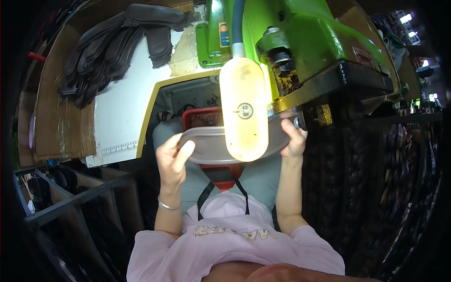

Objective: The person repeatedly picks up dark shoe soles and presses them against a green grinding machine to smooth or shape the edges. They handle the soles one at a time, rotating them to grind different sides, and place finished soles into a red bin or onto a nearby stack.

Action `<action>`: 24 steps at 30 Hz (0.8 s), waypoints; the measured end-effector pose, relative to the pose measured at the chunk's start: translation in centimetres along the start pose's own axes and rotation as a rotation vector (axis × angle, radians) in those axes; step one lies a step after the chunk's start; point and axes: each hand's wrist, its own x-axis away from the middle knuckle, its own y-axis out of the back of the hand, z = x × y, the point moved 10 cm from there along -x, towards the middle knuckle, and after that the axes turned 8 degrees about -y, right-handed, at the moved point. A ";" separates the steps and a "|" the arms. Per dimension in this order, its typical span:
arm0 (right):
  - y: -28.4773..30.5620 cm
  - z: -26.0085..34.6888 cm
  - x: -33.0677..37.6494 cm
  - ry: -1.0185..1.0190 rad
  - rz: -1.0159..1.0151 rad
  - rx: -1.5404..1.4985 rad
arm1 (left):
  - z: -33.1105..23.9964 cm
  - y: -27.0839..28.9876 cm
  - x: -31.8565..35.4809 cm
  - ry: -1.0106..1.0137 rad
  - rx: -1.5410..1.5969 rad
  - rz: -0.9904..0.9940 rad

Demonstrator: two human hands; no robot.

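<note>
The green machine [300,37] fills the space above your hands, and its cream oval lamp [243,108] hangs in front, hiding the middle of the grey sole [209,148] you hold. Beyond your left grip, a pile of dark soles [108,47] lies on the bench [124,108]. Behind the sole, a red crate [203,117] is mostly covered. Your left hand [173,160] clasps the sole's left end, thumb on top. Your right hand [293,138] grips its right end; those fingers are hard to make out.
</note>
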 end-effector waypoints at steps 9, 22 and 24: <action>-5.8 -0.5 0.5 0.016 0.071 0.169 | 7.6 2.0 8.4 0.501 0.010 0.259; 1.7 -6.6 15.1 -0.313 0.023 0.528 | 2.2 -14.3 -1.0 -0.181 -0.317 0.145; 5.9 -6.9 17.6 -0.462 -0.125 0.296 | 3.0 -14.0 -0.1 -0.158 -0.270 0.133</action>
